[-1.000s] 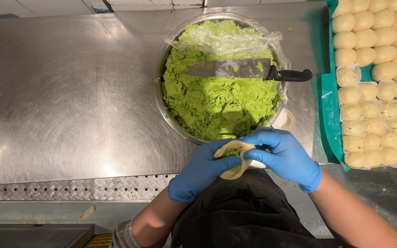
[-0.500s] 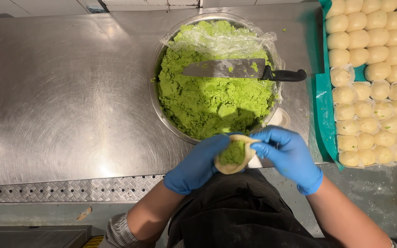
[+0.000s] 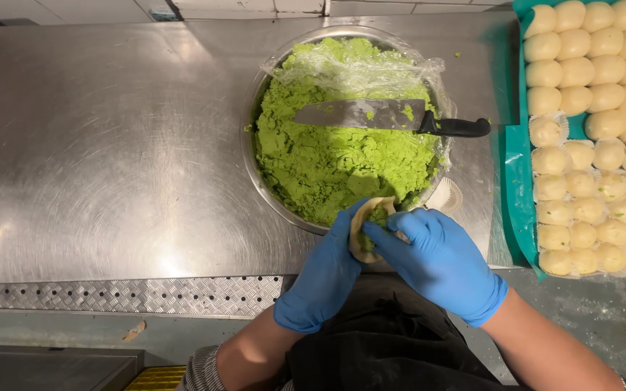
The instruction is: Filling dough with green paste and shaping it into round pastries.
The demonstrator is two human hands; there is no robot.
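Head view, left hand (image 3: 324, 271) cupping dough round (image 3: 366, 230), right hand (image 3: 440, 261) fingers pressing green filling (image 3: 378, 216) in

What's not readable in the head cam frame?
- Dough wrapper: mostly covered by the left hand and right hand.
- Tray of dough balls: cut off at the right edge.
- Metal bowl: near rim hidden by hands; depth buried under green filling.
- Paper cup: partly behind the bowl.
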